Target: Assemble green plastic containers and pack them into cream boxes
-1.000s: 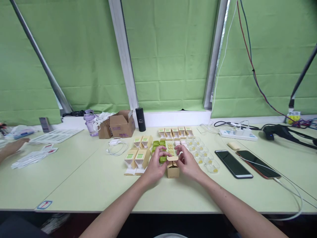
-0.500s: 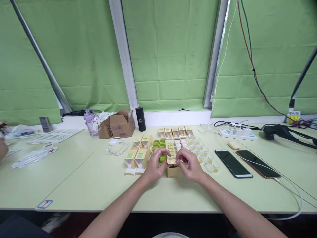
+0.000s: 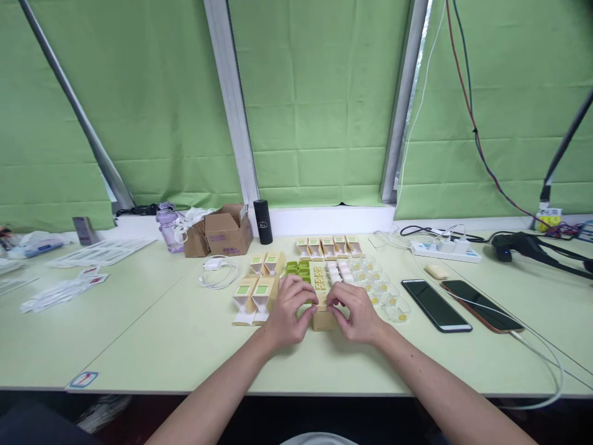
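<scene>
A small tan cardboard box (image 3: 323, 321) stands on the table between my hands. My left hand (image 3: 291, 308) grips its upper left edge with thumb and fingers. On the other side my right hand (image 3: 354, 309) pinches the upper right edge, where the top flap lies. Just beyond are green containers (image 3: 298, 269), small yellow pieces (image 3: 319, 278), pink and white pieces (image 3: 340, 272), and clear cups with yellow bits (image 3: 380, 285). Several tan boxes with green labels (image 3: 254, 295) stand left of my left hand; more labelled boxes (image 3: 328, 248) form a row at the back.
To the right lie two phones (image 3: 437, 306), a power strip (image 3: 445, 251) and a black headset (image 3: 537, 248). A brown carton (image 3: 228, 232), a black cylinder (image 3: 263, 222) and a purple bottle (image 3: 169, 230) stand along the back left. A white charger cable (image 3: 217, 272) lies nearer.
The raised top flap of the small box has come down flat. My fingers have moved down and closed on its upper edges. The hand at the far left edge has left the view.
</scene>
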Motion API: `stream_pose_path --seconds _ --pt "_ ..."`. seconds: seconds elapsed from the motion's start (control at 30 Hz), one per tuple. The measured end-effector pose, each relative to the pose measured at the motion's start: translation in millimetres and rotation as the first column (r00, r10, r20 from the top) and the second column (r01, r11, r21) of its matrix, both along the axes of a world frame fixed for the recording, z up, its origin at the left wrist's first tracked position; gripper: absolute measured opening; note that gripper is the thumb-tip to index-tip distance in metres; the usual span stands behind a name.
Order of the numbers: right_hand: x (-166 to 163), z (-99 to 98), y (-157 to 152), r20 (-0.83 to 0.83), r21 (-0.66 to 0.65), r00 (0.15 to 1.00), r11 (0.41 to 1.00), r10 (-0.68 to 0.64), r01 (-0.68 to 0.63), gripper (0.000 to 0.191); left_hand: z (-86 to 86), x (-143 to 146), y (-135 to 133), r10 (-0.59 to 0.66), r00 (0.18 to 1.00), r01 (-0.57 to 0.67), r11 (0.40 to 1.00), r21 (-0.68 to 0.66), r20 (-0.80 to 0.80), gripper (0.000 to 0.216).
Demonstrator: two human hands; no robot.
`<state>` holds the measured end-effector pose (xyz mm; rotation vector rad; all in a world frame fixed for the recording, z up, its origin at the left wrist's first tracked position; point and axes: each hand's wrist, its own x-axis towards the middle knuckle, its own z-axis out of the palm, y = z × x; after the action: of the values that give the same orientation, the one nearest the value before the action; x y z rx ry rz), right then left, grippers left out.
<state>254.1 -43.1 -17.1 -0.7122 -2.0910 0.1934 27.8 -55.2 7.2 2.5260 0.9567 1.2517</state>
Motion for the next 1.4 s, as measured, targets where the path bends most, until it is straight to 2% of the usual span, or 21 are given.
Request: stream_pose_path --seconds 0.5,0.77,0.9,1.07,1.17,1.3,1.4 --pt "1.4 -0.3 -1.1 0.001 0.029 1.0 0.999 0.03 -0.03 0.018 -3.5 -3.4 1.4 -0.033 0.999 0.035 0.998 0.058 -0.034 0.01" --pt "-0.4 -2.7 1.4 -0.041 0.122 0.996 0.99 0.078 -0.072 0.014 -5.4 -2.5 2.7 -0.069 0.997 0.073 0.976 0.205 -0.024 0.012" --pt "-0.5 -3.5 2.1 -0.011 0.133 0.997 0.989 0.072 -0.069 0.015 -8.2 -3.5 5.1 -0.088 0.995 0.099 0.963 0.249 -0.055 0.012" --pt "2.9 1.4 -0.1 0.046 0.081 0.996 0.994 0.07 -0.074 0.013 -7.8 -3.8 4.3 -0.07 0.993 0.089 0.969 0.23 -0.091 0.01" --pt "6.9 6.6 -1.8 0.101 0.041 0.993 0.998 0.053 -0.057 0.014 -7.3 -2.0 5.1 0.017 0.994 0.005 0.979 0.204 -0.106 0.011" --pt "14.0 13.0 -1.5 0.183 -0.042 0.983 0.999 -0.007 0.015 0.028 -7.9 0.2 7.8 0.156 0.98 -0.139 0.981 0.133 -0.126 0.018" --pt "20.3 17.1 1.1 0.235 -0.098 0.97 0.991 -0.061 0.087 0.04 -9.6 -0.2 8.4 0.133 0.982 -0.115 0.984 0.136 -0.135 0.016"
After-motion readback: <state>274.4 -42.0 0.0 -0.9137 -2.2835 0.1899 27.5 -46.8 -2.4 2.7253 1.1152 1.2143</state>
